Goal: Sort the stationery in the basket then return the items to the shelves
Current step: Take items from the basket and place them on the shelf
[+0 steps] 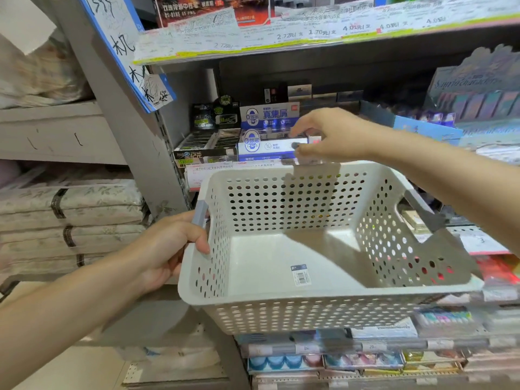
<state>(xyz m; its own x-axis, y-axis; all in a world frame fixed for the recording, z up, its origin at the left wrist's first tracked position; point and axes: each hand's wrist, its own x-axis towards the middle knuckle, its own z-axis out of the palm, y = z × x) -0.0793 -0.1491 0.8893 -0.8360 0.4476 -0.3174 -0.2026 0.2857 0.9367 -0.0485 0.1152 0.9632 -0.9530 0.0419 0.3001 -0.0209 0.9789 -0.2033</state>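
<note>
Grey metal shelves (309, 49), stocked with boxed stationery, fill the far side. Held in front of them is a white perforated plastic basket (323, 294); its interior shows only a barcode sticker (301, 274). The left hand (168, 246) grips the basket's left handle. The right hand (332, 136) pinches a small white-and-pink item (313, 139), probably an eraser, over the blue-and-white display box (270, 147) on the middle shelf. Judgement: the final return is in progress. The next move calls for lowering the item into the matching box.
</note>
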